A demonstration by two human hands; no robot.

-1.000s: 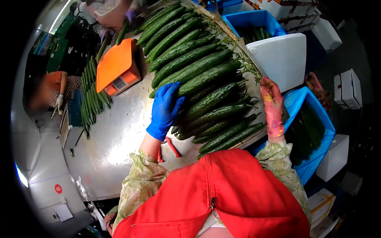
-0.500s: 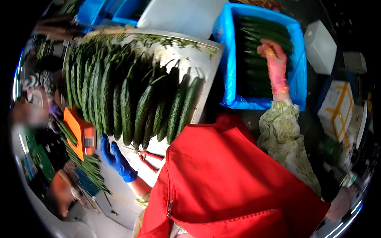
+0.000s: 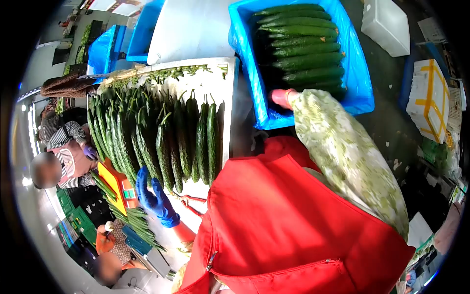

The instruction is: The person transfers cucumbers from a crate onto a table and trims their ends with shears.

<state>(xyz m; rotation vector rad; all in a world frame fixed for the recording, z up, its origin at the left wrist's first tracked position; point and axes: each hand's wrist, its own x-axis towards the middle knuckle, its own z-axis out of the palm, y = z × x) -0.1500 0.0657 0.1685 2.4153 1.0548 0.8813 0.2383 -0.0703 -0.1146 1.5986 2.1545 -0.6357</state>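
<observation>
My left hand (image 3: pixel 157 200), in a blue glove, is open with its fingers apart at the near ends of a row of cucumbers (image 3: pixel 163 142). Those cucumbers lie side by side on a metal-edged table (image 3: pixel 226 117). Beside that hand is a red-handled cutting tool (image 3: pixel 193 200), partly covered by my red apron (image 3: pixel 298 210). My right hand (image 3: pixel 282 98), gloved in pink, reaches into the near left corner of a blue-lined crate (image 3: pixel 363 93). Its fingers are hidden in shadow, so I cannot see what they touch. More cucumbers (image 3: pixel 306 61) fill the crate in a stacked row.
An orange scale (image 3: pixel 117 183) stands left of the table, near a co-worker in a striped sleeve and purple glove (image 3: pixel 90 152). Cut green stems (image 3: pixel 181 72) litter the table's far edge. White foam boxes (image 3: pixel 387 27) stand at right. Another person sits lower left.
My right hand has moved from above the crate's cucumbers to its near left corner, lower down. My left hand stays open by the cucumber ends. The whole view has shifted.
</observation>
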